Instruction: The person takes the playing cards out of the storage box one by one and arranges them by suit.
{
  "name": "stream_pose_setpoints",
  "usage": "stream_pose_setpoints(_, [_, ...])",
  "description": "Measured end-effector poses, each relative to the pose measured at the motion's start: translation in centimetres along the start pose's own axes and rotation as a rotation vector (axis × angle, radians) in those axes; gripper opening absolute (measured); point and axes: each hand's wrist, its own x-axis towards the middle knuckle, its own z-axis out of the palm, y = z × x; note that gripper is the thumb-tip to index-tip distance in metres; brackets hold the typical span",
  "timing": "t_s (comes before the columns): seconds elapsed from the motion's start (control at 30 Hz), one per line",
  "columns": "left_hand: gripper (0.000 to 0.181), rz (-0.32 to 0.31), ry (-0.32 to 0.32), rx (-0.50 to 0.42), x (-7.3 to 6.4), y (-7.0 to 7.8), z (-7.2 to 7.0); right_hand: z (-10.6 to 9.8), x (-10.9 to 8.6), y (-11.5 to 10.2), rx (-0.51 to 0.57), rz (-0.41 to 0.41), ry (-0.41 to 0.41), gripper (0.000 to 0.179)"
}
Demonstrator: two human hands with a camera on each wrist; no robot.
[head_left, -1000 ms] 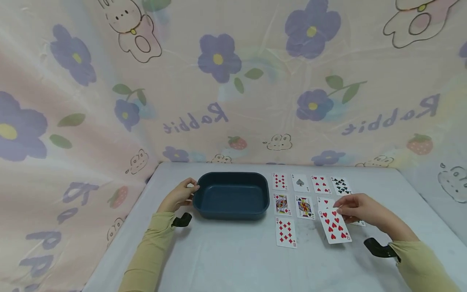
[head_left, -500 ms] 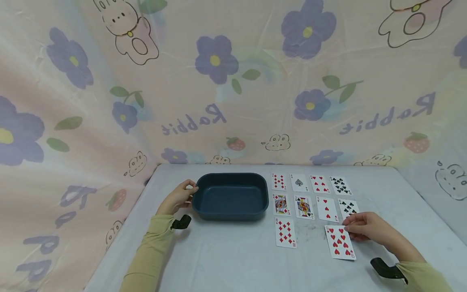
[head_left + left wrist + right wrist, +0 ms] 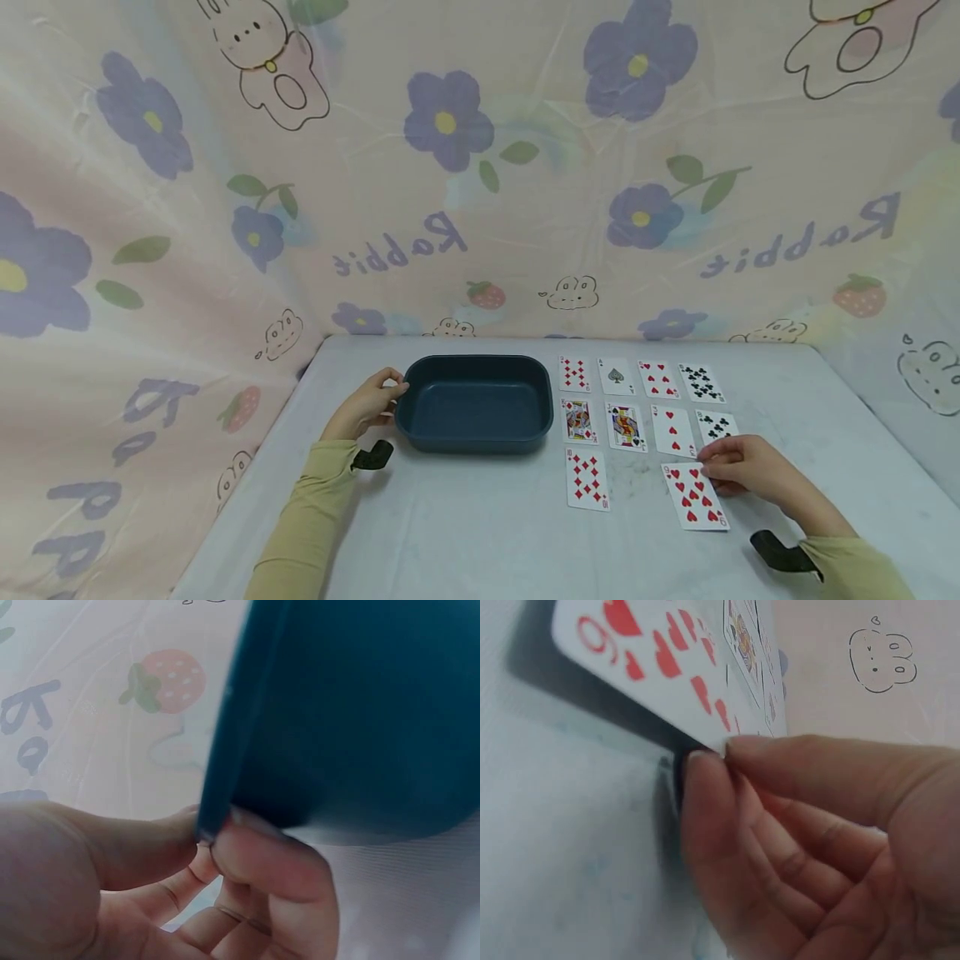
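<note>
In the head view my left hand [image 3: 365, 406] pinches the left rim of a dark teal rectangular plastic basin [image 3: 474, 443]. The left wrist view shows thumb and forefinger on either side of the basin's wall [image 3: 232, 750]. My right hand [image 3: 753, 475] pinches the nine of hearts [image 3: 696, 497] by its upper right edge, below the three of hearts [image 3: 674, 432]. Seen from the right wrist, the card [image 3: 660, 667] is tilted, with a shadow beneath it. A clubs card [image 3: 716, 424] is partly covered by the right hand.
Face-up playing cards lie in rows right of the basin, among them the ace of spades [image 3: 617, 377], a king of diamonds [image 3: 579, 421] and the ten of diamonds [image 3: 587, 479]. A white cloth [image 3: 480, 533] covers the table. Patterned curtain [image 3: 525, 200] hangs behind and left.
My right hand has brought the nine of hearts from over the three of hearts nearer to me, then slightly left, uncovering the three. The left hand stays on the rim.
</note>
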Motion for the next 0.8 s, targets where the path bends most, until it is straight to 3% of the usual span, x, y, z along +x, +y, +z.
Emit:
stream_pose_setpoints(0.3, [0.013,-0.005,-0.005,0.0,0.2,0.0,0.2,0.2,-0.2,0.2,-0.02,0.04,0.043,0.027])
stream_pose_setpoints(0.47, [0.013,-0.001,-0.008,0.005,0.0,0.1,0.2,0.4,-0.8,-0.2,0.006,-0.046,0.039,0.03])
stream_pose_setpoints(0.57, [0.012,-0.007,-0.006,0.007,0.0,0.2,0.1,0.5,-1.0,-0.5,0.091,-0.091,-0.024,0.035])
stream_pose_setpoints(0.8, [0.012,-0.015,0.003,0.012,-0.1,0.3,0.0,1.2,-1.0,-0.1,0.284,-0.095,-0.191,0.046])
